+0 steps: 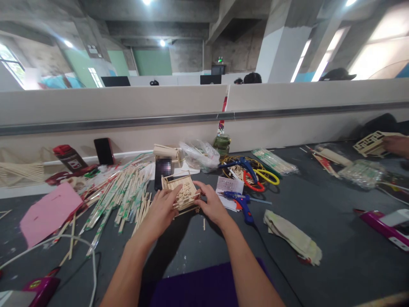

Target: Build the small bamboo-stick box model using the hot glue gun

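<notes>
Two bare hands frame a small box-like model of pale wooden sticks (182, 192), which stands on the dark grey surface (319, 221) just ahead of the person. The left hand (159, 211) cups its near-left corner, fingers curled against the side, while the right hand (211, 205) presses its right edge with thumb and fingers closed on the frame; gripping from both sides seems to keep the light lattice steady and square. A loose heap of paper-wrapped wooden chopsticks (123, 194) lies just left of it, within easy reach. A blue hot-glue gun (241, 202) rests just right of the right hand, its cord trailing toward the person. Red-handled scissors (251, 181) lie beyond it, and a pink paper sheet (47, 213) sits far left.
</notes>
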The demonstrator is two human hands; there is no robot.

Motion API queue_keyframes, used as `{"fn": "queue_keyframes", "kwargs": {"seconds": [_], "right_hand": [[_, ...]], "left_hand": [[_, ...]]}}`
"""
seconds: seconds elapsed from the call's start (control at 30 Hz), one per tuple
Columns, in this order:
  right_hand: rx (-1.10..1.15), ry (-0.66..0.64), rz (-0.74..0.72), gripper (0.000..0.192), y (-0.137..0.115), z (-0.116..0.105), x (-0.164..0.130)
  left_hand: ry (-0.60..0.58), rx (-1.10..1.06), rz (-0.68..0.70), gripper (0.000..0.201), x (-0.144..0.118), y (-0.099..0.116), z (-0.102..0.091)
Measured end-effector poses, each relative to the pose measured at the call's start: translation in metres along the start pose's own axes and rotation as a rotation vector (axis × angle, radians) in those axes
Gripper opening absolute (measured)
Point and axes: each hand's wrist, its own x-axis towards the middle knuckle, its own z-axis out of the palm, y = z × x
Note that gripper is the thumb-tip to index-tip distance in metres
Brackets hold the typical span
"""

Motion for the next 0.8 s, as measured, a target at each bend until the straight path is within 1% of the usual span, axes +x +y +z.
{"fn": "queue_keyframes", "kwargs": {"seconds": [0.3, 0.53, 0.8], "right_hand": [[-0.001, 0.001, 0.01, 0.07, -0.0014, 0.002, -0.0009], [-0.015, 0.004, 0.023, 0.069, -0.004, 0.0016, -0.0008], [-0.009, 0.001, 0.031, 0.071, -0.0055, 0.0007, -0.0009]], "left_hand": [[0.011, 0.028, -0.022, 0.078, -0.0004, -0.0015, -0.001], [0.014, 0.045, -0.01, 0.071, -0.0005, -0.0036, -0.0026], [-0.004, 0.026, -0.012, 0.071, -0.0015, -0.0081, 0.0006]]}}
